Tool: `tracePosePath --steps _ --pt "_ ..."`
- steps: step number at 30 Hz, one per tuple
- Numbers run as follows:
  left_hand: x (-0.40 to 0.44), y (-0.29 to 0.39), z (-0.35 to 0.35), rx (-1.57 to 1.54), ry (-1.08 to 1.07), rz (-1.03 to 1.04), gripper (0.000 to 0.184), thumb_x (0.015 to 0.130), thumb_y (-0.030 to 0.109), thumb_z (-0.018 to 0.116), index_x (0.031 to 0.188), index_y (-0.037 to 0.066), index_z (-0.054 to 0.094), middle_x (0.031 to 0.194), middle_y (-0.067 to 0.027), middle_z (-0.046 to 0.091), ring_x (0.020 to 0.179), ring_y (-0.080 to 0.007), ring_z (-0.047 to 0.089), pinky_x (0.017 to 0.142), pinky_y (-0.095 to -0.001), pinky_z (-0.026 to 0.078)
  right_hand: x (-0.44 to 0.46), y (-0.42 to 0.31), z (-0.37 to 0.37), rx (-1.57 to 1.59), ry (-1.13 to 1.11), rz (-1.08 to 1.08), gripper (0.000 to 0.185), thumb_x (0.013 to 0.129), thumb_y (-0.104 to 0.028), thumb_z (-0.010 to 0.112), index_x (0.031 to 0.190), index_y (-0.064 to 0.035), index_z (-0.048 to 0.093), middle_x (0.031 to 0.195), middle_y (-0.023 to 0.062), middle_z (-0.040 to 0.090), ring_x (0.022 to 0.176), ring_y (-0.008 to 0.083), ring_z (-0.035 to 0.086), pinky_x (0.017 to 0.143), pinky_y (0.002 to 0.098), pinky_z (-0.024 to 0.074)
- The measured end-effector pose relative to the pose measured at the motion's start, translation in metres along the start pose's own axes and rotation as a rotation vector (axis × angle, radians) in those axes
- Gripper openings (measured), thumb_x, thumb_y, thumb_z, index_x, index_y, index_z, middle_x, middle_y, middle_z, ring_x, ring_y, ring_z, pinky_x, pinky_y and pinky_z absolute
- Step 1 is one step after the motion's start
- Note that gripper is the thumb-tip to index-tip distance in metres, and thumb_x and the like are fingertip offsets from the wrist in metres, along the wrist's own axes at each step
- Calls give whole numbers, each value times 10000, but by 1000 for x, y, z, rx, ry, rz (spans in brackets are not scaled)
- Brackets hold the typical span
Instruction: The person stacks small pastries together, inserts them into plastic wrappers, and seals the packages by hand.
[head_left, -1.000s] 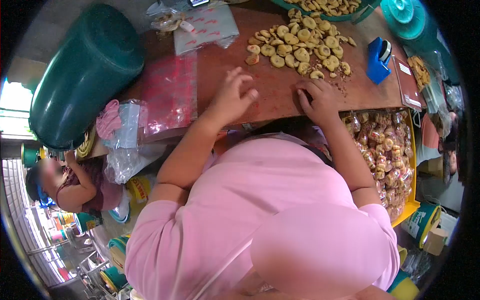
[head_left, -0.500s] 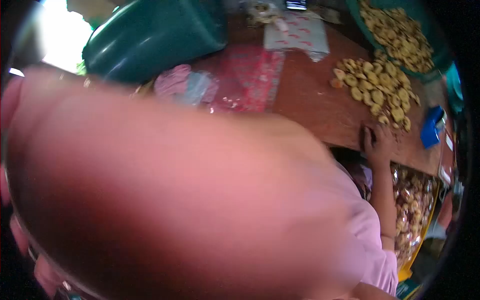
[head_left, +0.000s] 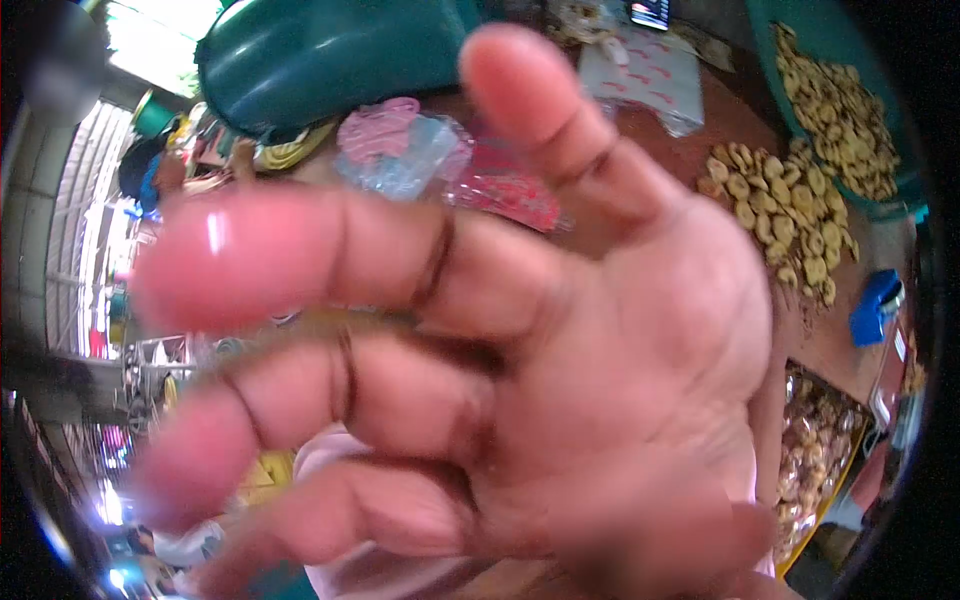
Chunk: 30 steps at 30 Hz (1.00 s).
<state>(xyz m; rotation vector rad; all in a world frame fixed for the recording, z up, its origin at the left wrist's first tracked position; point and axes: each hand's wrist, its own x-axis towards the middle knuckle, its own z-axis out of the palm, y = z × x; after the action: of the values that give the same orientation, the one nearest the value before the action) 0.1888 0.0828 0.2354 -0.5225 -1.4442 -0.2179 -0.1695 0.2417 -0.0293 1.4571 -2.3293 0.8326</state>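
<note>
**A:** Ok what am I even looking at, there's a palm in my face lol

**B:** Left to right then. Past the fingertips, up top, there's a big green plastic drum [head_left: 340,65]. Nearer the fingers is a pink cloth [head_left: 378,135] next to some crinkly clear plastic [head_left: 425,165]. Then the hand itself, I'd guess the left hand [head_left: 590,335]: palm to the camera, fingers spread and a bit curled, nothing in it.

**A:** And the other one?

**B:** Right hand's not visible, probably behind that palm, so can't tell what it's doing. Beyond the palm there are red-printed plastic pouches [head_left: 645,80] on the table [head_left: 735,110]. Just right of the palm is the loose pile of round cookies [head_left: 785,205], with a green basin [head_left: 830,30] of more cookies behind it. Blue tape dispenser [head_left: 873,308] is further right.

**A:** So how far along is it?

**B:** Partway, I'd say. Down by the wrist side, a yellow crate [head_left: 826,498] already has a bunch of bagged cookies [head_left: 808,440]. The pile and the basin are all unbagged, so plenty is left loose. No count from me, the palm blocks too much.
</note>
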Motion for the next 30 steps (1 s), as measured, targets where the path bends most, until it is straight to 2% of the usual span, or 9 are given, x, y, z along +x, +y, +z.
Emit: tracePosePath --steps 5,8,10,12,15,18,22,25,30 --pt "-83 -61 78 67 -167 -192 589 896 242 680 1414 69 459 1392 -126 507 1326 -369 447 1101 -566 357 6 -14 -7 -27 -54 84 127 908 -128 661 998 -59 718 999 156 707 956 366 657 829 437 519" --pt "-176 -86 133 -2 -599 -444 631 889 254 684 1443 69 444 1411 -130 498 1347 -387 436 1119 -589 347 8 -16 -11 -23 -22 55 155 891 -173 678 991 -65 725 940 163 696 914 384 648 813 458 514" --pt "-234 -83 134 -8 -1022 -676 672 933 380 656 1507 119 423 1563 -127 386 1472 -352 314 1190 -602 226 10 -18 -13 10 -11 56 230 880 -270 687 982 -71 741 869 198 686 863 419 637 785 510 503" --pt "-266 -83 115 92 -1428 -813 711 948 448 637 1536 125 402 1619 -135 328 1520 -364 246 1217 -609 169 7 -11 -10 32 -91 76 158 879 -169 686 996 -71 727 936 151 685 906 377 635 814 465 509" --pt "-273 -89 88 157 -1506 -795 726 958 528 573 1560 168 383 1656 -72 278 1550 -319 178 1228 -612 114 17 -15 -17 -17 -132 38 152 877 -119 685 1018 -78 726 1029 124 678 988 343 625 862 433 506" --pt "-262 -95 66 209 -1550 -859 698 964 505 580 1556 186 392 1658 -50 278 1548 -304 188 1229 -616 108 44 -29 -25 -89 -168 -12 187 872 -149 689 1042 -85 732 1114 112 667 1081 327 600 942 442 479" --pt "-252 -107 55 120 -1429 -1001 472 951 453 630 1315 153 647 1506 -84 492 1491 -308 321 1233 -594 137 73 -37 3 -273 -16 -52 245 855 -229 700 1058 -95 735 1158 87 669 1128 320 578 1002 493 439" --pt "-263 -126 60 164 -1062 -873 334 948 381 660 1127 105 716 1316 -113 620 1354 -332 494 1187 -523 300 71 -32 37 -427 47 -114 284 842 -273 703 1066 -102 736 1181 73 664 1142 325 564 1005 521 424" --pt "-252 -158 100 7 -546 -948 207 940 248 679 1043 73 720 1118 -131 686 1093 -328 639 990 -426 488 87 -56 17 -434 -327 -39 259 814 -236 704 1038 -114 749 1248 76 641 1170 321 554 1006 510 425"
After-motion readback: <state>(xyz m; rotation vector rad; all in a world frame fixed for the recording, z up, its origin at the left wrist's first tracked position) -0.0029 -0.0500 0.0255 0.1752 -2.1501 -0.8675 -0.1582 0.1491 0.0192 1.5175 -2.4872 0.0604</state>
